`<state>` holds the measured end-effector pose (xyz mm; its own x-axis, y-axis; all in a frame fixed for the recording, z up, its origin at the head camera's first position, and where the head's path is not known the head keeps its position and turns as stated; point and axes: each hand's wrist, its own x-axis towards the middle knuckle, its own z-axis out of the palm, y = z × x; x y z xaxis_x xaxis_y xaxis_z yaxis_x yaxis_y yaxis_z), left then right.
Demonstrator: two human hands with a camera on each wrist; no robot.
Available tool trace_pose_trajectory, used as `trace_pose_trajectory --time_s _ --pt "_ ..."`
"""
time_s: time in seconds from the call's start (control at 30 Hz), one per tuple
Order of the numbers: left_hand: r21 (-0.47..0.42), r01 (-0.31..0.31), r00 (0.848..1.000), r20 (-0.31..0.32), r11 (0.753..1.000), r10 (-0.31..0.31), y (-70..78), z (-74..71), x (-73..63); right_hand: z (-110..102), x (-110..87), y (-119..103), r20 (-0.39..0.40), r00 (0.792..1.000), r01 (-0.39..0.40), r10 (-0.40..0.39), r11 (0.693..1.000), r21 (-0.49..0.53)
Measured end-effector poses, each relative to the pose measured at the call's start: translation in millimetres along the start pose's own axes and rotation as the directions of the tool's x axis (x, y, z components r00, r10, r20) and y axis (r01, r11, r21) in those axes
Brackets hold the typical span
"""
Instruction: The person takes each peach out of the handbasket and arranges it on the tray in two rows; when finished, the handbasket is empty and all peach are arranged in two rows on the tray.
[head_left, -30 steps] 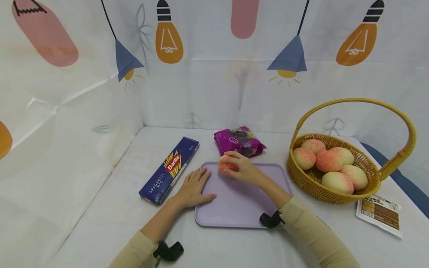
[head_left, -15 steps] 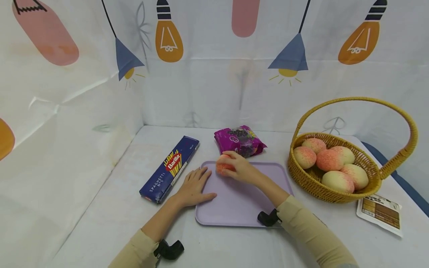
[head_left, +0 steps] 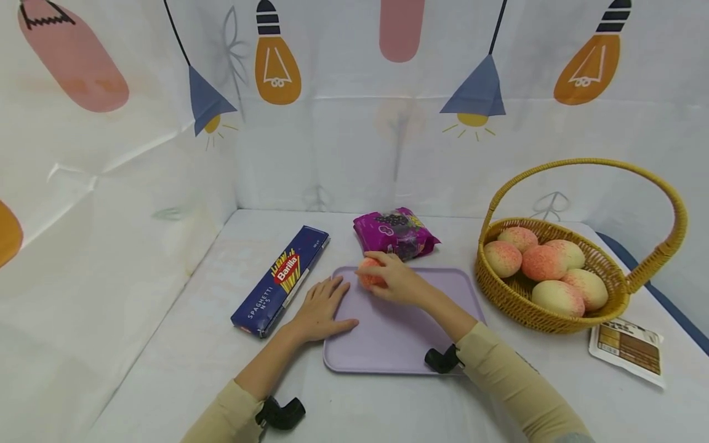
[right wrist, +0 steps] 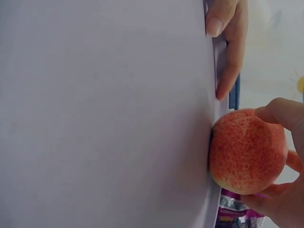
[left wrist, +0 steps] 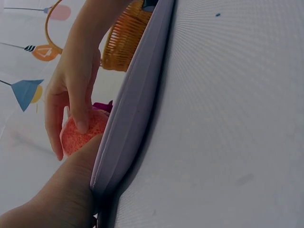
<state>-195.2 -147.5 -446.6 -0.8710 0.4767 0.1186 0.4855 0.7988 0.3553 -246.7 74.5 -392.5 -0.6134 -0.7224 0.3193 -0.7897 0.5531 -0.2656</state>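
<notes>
My right hand [head_left: 400,280] holds a peach [head_left: 370,272] between thumb and fingers at the far left corner of a lilac tray [head_left: 399,344]. In the right wrist view the reddish, speckled peach [right wrist: 248,151] sits against the tray's surface [right wrist: 118,118]. My left hand [head_left: 318,312] lies flat with fingers spread over the tray's left edge, the thumb reaching inward. The left wrist view has the peach [left wrist: 78,135] partly hidden behind my left hand [left wrist: 66,183], with the right hand [left wrist: 76,80] coming down on it from above.
Left of the tray lies a blue spaghetti box [head_left: 280,281]. A purple snack bag [head_left: 396,234] lies behind the tray. On the right stands a wicker basket [head_left: 515,311] with a tall handle, holding several peaches. A flat brown-and-white packet [head_left: 628,354] lies beside it.
My right hand has shifted slightly left with the peach during the first half second, then stayed nearly in place. The left hand has not moved.
</notes>
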Motion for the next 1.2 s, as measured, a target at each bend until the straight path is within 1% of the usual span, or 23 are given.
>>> trace_pose_trajectory --time_s 0.33,0.47,0.6,0.73,0.9,1.2 --pt "0.012 -0.008 1.000 -0.019 1.000 0.008 -1.3 0.5 1.0 -8 -4.4 -2 -0.009 0.999 -0.040 0.041 0.999 0.025" --pt "0.006 -0.010 1.000 -0.020 1.000 0.010 -1.5 0.4 1.1 -12 -6.1 -4 -0.010 0.998 -0.062 0.063 0.997 0.047" --pt "0.009 -0.006 1.000 -0.015 1.000 0.006 -2.0 1.4 1.4 -17 -9.3 -4 -0.025 0.997 -0.067 0.068 0.997 0.050" --pt "0.004 -0.002 1.000 -0.013 1.000 0.002 -2.4 2.4 1.3 -26 -16.2 -4 -0.059 0.995 -0.076 0.079 0.996 0.057" --pt "-0.001 -0.007 1.000 -0.016 1.000 0.007 -2.2 2.3 0.7 -38 -27.1 0 -0.110 0.987 -0.108 0.114 0.993 0.053" --pt "-0.008 -0.014 1.000 -0.017 1.000 0.014 -2.4 2.1 0.6 -54 -49.0 15 -0.202 0.973 -0.108 0.108 0.994 0.013"
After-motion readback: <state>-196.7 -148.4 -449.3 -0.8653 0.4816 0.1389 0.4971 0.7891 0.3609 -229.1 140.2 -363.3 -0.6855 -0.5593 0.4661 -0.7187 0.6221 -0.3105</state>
